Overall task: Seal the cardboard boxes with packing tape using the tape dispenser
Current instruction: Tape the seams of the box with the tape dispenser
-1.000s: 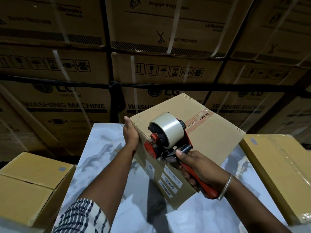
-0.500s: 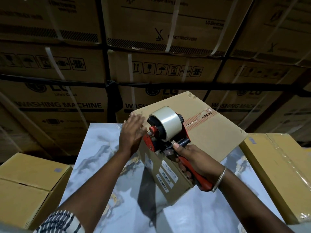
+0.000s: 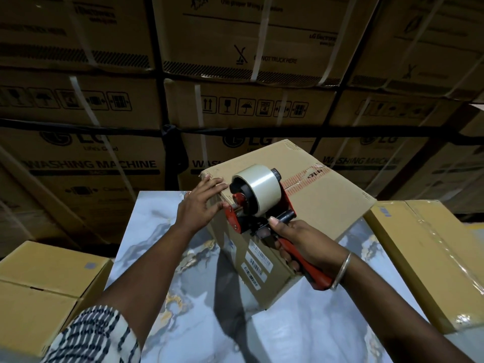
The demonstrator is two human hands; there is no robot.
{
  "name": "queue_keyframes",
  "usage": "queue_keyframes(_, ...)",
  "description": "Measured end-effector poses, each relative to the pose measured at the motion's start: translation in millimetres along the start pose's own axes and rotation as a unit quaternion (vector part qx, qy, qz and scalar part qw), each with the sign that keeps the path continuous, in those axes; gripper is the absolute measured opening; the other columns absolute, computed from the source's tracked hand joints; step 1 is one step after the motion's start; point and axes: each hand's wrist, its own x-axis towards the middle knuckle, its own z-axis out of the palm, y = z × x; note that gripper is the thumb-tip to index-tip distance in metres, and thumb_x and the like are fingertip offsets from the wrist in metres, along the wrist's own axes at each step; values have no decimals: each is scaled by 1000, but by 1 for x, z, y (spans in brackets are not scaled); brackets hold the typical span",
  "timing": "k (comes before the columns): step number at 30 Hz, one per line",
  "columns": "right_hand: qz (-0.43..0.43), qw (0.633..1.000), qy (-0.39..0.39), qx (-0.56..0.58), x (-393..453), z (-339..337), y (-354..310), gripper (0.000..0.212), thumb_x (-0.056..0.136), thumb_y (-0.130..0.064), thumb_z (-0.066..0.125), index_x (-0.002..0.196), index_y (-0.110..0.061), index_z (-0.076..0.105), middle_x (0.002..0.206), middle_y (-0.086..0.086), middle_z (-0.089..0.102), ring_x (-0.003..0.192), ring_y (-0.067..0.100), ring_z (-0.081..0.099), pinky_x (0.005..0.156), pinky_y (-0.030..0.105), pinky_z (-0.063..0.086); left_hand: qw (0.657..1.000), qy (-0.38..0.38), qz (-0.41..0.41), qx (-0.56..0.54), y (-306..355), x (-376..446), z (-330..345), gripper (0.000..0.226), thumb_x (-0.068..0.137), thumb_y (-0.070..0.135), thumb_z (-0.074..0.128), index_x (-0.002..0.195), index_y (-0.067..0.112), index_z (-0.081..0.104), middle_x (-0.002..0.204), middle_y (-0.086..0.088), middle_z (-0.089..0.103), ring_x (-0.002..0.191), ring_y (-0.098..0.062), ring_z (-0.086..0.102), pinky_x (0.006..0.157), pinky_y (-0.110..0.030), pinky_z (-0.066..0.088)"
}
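pressing flat with straight fingers, left hand (image 3: 201,203) steadies the near-left corner of the cardboard box (image 3: 324,203) tilted on the desk (image 3: 157,231). right hand (image 3: 306,244) grips the tape dispenser (image 3: 258,199) at that top edge; box could rock or slide, wrinkling the tape or dragging it off the seam.

Your cardboard box (image 3: 309,205) is matt brown, with glossy clear tape (image 3: 307,179) over its seam. The tape dispenser (image 3: 258,205) looks like red painted metal (its handle too), carrying a shiny roll (image 3: 262,188). The table (image 3: 162,247) is polished, marble-patterned; your bangle (image 3: 341,271) is metallic.
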Motion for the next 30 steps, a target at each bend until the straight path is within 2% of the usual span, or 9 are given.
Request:
queue_keyframes(3,13,1000,2,-12,-25,-6,8,53,96,-59,51,80,-8,53,61,10,45,47,19,41,44,27,33,1000,-22,-13,5,-1,-1,-1,61,82,81,46,138,55,45,147,30,43,148,-1,23,103,-68,37)
queue_keyframes(8,22,1000,15,-14,-43,-6,16,57,91,-61,53,81,-6,53,60,11,44,45,20,40,43,26,33,998,-36,-35,39,19,-2,-5,49,90,53,65,137,44,55,150,21,44,149,-7,22,113,-71,11)
queue_keyframes(10,18,1000,21,-14,-43,-5,15,57,91,-61,54,80,-5,53,61,13,44,45,20,40,42,26,33,999,-29,3,26,27,-7,-5,50,91,51,62,139,40,54,148,20,45,148,-9,24,115,-69,12)
queue_keyframes(14,14,999,28,-17,-42,-4,15,56,91,-60,54,78,-6,54,62,14,45,45,21,42,43,26,35,994,-75,63,-41,36,-22,0,62,85,74,50,130,34,64,139,24,47,143,-6,29,115,-68,17)
queue_keyframes(20,14,1000,18,-19,-37,-6,14,57,89,-62,54,80,-6,54,61,12,46,46,20,42,43,27,35,995,-63,57,-53,27,-15,8,44,77,55,64,119,43,68,135,31,51,145,-7,34,102,-70,34)
queue_keyframes(23,9,1000,14,-22,-28,-9,12,57,92,-61,53,81,-6,54,60,10,46,45,19,42,43,27,36,995,-69,56,-49,28,-9,7,39,80,45,73,118,39,71,138,23,54,146,-7,30,103,-65,39)
queue_keyframes(25,7,1000,15,-26,-21,-11,9,55,95,-59,52,82,-6,54,59,9,46,46,19,43,43,27,36,996,-76,33,-32,32,-3,5,37,83,33,79,119,32,72,138,18,55,145,-6,27,107,-64,33)
queue_keyframes(28,6,999,25,-35,-10,-14,3,57,95,-61,52,78,-6,53,61,11,46,46,20,43,44,27,36,995,-96,0,2,32,8,6,36,87,38,74,122,36,69,145,17,52,149,-6,22,107,-75,18)
queue_keyframes(30,9,999,26,-37,-4,-14,-2,57,95,-62,52,78,-7,52,61,11,44,47,21,41,45,27,35,993,-115,-22,22,29,16,7,36,89,42,72,124,38,68,149,19,48,150,-6,19,106,-79,15)
